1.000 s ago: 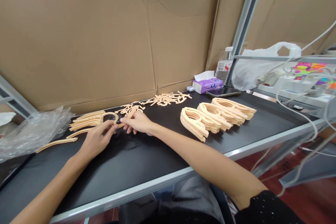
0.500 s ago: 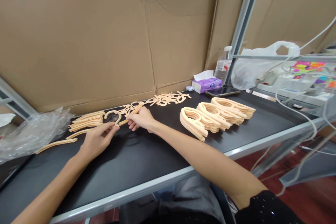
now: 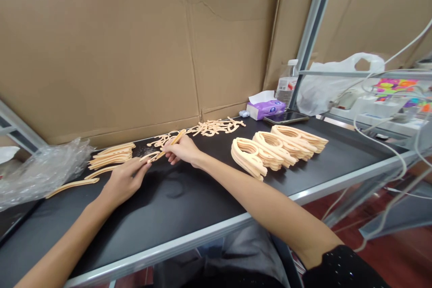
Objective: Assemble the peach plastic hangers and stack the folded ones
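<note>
Both my hands hold one thin peach-coloured wooden hanger piece (image 3: 165, 146) just above the black tabletop (image 3: 189, 198). My left hand (image 3: 125, 180) pinches its hook end, and my right hand (image 3: 182, 150) is closed on its long arm. A flat stack of the same pieces (image 3: 111, 155) lies just beyond my left hand. Loose curved strips (image 3: 72, 183) lie to its left. Small offcuts (image 3: 212, 127) are scattered behind my right hand. To the right stand three fanned piles of looped pieces (image 3: 276, 146).
A cardboard wall (image 3: 135, 54) backs the table. Crumpled clear plastic (image 3: 40, 168) lies far left. A tissue pack (image 3: 266, 107), a phone (image 3: 286, 118), a water bottle (image 3: 286, 83) and a white bag (image 3: 334, 83) sit at the back right. Cables (image 3: 388, 144) hang on the right.
The hanger piece has been turned from lying flat with its hook showing to edge-on, tilted up toward the right. My right hand shifted slightly up and back.
</note>
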`<control>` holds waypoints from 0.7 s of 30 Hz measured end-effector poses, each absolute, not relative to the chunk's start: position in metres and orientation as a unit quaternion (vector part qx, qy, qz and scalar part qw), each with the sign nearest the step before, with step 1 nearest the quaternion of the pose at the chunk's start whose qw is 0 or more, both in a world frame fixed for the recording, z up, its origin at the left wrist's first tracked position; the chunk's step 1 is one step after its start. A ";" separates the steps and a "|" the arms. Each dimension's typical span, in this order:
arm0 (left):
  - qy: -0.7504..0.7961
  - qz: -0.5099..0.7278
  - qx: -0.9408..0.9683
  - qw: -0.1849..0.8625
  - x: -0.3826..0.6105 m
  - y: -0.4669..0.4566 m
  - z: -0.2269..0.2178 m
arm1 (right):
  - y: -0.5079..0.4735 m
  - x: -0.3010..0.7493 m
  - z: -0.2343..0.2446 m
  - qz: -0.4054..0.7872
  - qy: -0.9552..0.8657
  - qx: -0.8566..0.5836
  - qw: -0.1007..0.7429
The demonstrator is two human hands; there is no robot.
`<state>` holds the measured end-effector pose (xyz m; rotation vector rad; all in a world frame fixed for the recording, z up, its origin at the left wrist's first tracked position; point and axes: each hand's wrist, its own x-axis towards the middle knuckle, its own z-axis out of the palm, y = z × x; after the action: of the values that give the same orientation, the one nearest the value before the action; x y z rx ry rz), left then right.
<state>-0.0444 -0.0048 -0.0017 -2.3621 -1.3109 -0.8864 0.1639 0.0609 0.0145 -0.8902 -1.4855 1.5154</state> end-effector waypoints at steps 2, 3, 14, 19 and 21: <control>-0.436 -0.292 -0.835 0.163 -0.047 -0.003 -0.001 | 0.062 0.165 0.014 0.597 -0.600 -0.344 0.407; -0.428 -0.282 -0.841 0.172 -0.049 -0.002 -0.001 | 0.062 0.165 0.014 0.592 -0.606 -0.340 0.408; -0.395 -0.204 -0.852 0.277 -0.058 -0.001 0.003 | 0.068 0.163 0.004 0.523 -0.659 -0.295 0.453; -0.402 -0.219 -0.851 0.258 -0.059 0.000 0.000 | 0.071 0.159 -0.001 0.512 -0.662 -0.278 0.471; -0.393 -0.221 -0.855 0.254 -0.059 0.000 -0.001 | 0.071 0.158 -0.002 0.508 -0.664 -0.270 0.477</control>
<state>-0.0593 0.0004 -0.0007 -2.3238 -1.0676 -0.6008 0.1583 0.0714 -0.0016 -0.6587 -1.6223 1.2412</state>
